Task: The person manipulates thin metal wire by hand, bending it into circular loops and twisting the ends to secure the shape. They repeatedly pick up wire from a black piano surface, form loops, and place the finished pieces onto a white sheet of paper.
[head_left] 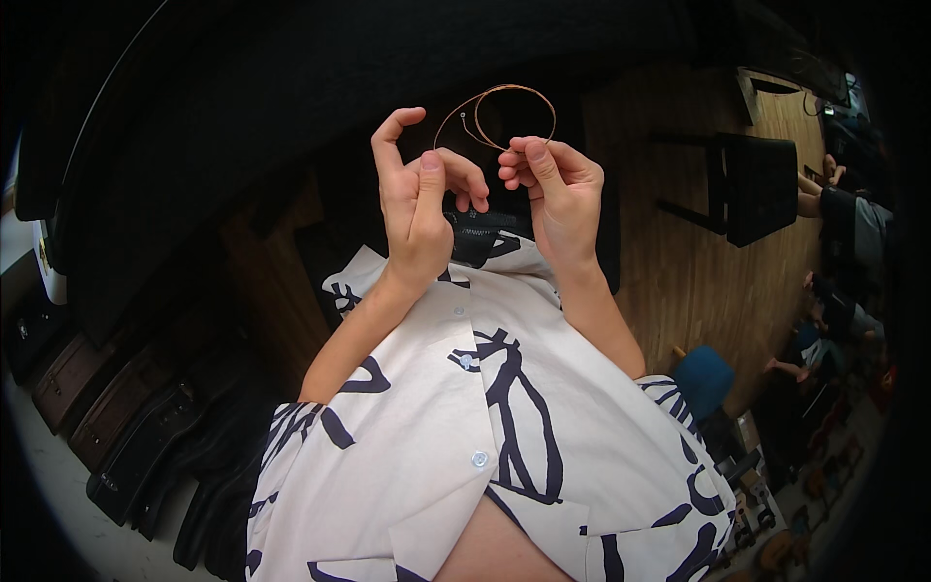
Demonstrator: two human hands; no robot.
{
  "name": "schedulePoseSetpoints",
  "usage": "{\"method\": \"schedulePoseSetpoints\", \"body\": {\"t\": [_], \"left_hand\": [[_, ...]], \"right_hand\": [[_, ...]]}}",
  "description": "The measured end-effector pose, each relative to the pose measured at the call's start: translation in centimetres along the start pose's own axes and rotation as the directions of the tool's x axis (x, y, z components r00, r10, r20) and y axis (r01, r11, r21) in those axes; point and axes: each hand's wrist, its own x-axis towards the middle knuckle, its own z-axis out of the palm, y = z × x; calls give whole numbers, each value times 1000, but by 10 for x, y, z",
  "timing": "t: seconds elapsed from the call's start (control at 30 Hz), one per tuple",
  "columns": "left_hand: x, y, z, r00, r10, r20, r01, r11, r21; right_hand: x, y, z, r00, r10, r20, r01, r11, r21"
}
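A thin copper-coloured guitar string is looped into a loose coil above my lap, with a small ball end showing inside the loop. My left hand has the string's left side between the thumb and a bent finger, while its index finger sticks up apart. On the other side, my right hand pinches the lower right of the coil between thumb and fingertips. The string's run behind the left hand's fingers is hidden.
Ahead of me spreads a large dark surface, its details lost in shadow. A black padded stool stands on the wooden floor to the right, near a blue seat. Instrument cases line the lower left. Several people sit at far right.
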Motion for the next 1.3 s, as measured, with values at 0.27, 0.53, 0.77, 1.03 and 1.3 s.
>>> {"method": "schedulePoseSetpoints", "body": {"t": [0.27, 0.53, 0.77, 1.03, 1.3], "left_hand": [[13, 3, -2, 908, -335, 252, 408, 843, -350], [19, -7, -14, 941, -299, 159, 335, 895, -296], [19, 4, -34, 959, -177, 223, 62, 894, 444], [17, 18, -36, 889, -191, 417, -123, 776, 618], [21, 14, -39, 930, -60, 362, -166, 811, 561]], "right_hand": [[-1, 9, 5, 1000, 4, 20, -5, 998, 56], [0, 7, 0, 968, 180, 173, -149, 972, -179], [14, -29, -12, 944, 174, 282, -54, 920, -389], [16, -24, 0, 872, -48, 487, 401, 639, -656], [12, -22, 0, 917, -26, 398, 300, 704, -644]]}}
